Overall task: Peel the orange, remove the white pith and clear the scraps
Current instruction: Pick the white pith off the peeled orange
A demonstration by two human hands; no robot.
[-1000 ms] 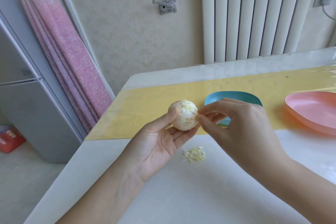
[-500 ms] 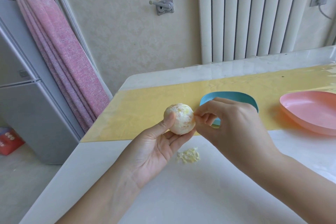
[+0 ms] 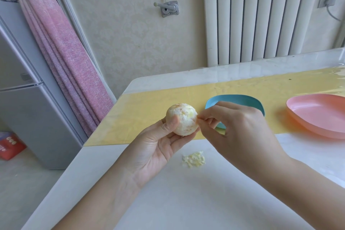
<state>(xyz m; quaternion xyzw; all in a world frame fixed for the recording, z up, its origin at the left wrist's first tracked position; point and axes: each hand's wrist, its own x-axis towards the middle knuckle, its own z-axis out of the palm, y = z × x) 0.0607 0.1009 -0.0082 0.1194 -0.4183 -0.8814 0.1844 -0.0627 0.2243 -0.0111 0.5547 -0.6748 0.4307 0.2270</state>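
Observation:
The peeled orange (image 3: 183,120), pale with white pith and patches of orange flesh, sits in my left hand (image 3: 155,147), thumb on its front and fingers curled under it. My right hand (image 3: 237,129) is at the fruit's right side, thumb and forefinger pinching a bit of pith on its surface. A small heap of pale pith scraps (image 3: 194,159) lies on the white table (image 3: 186,201) just below the orange.
A blue dish (image 3: 233,100) sits on the yellow mat (image 3: 149,114) behind my right hand, partly hidden. A pink dish (image 3: 317,114) is at the right. The table's left edge drops to the floor beside a grey fridge (image 3: 28,114) and pink curtain (image 3: 61,48).
My left thumb has slid further over the orange's front and the fruit has turned slightly. My right fingers stay pinched at its right side. The camera view shifted a little.

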